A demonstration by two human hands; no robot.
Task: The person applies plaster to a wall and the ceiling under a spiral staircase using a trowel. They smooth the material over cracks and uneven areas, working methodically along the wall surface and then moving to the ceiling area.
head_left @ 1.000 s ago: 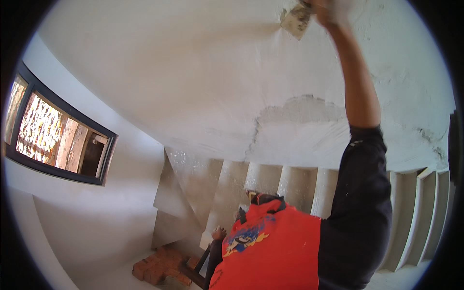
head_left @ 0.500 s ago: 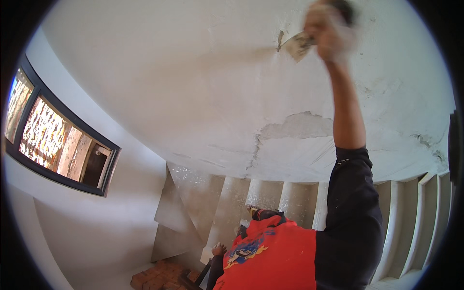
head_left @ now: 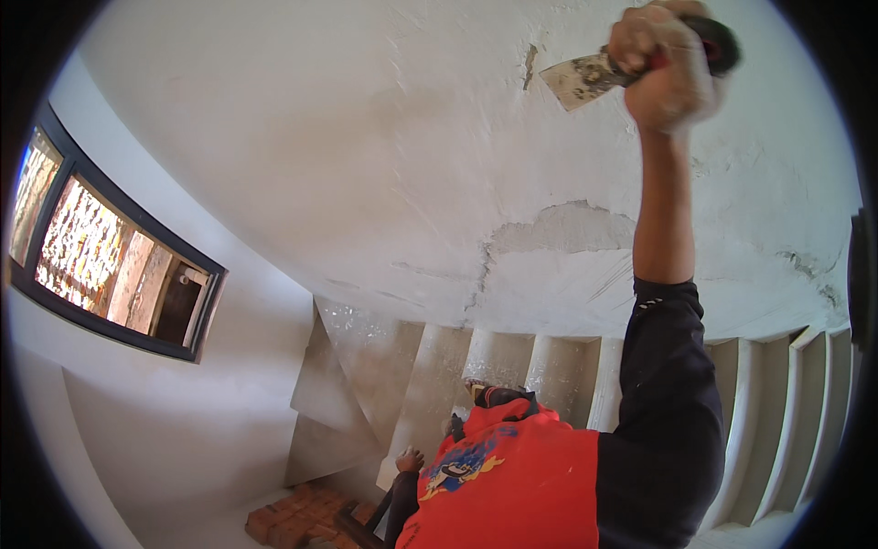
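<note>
Raised high against the pale plastered wall (head_left: 347,183), my right hand (head_left: 672,73) is closed around the dark, red-marked handle of a putty knife (head_left: 581,80). Its flat metal blade is smeared and points left toward a narrow chipped gouge (head_left: 530,68), a small gap away from it. Whether the blade touches the wall I cannot tell. Low down beside my red shirt, my left hand (head_left: 410,460) has its fingers curled; what they hold, if anything, is too small to make out. A patch of bare, peeled plaster (head_left: 567,229) with a crack lies below the knife.
Concrete stairs (head_left: 498,359), spattered white, run along the foot of the wall and on to the right. A dark-framed window (head_left: 119,265) is in the left wall. Reddish bricks (head_left: 297,517) are stacked at the bottom, beside a dark rail (head_left: 352,526).
My right hand has moved right with the putty knife, drawing the blade slightly away from the gouge. My left hand has shifted only a little.
</note>
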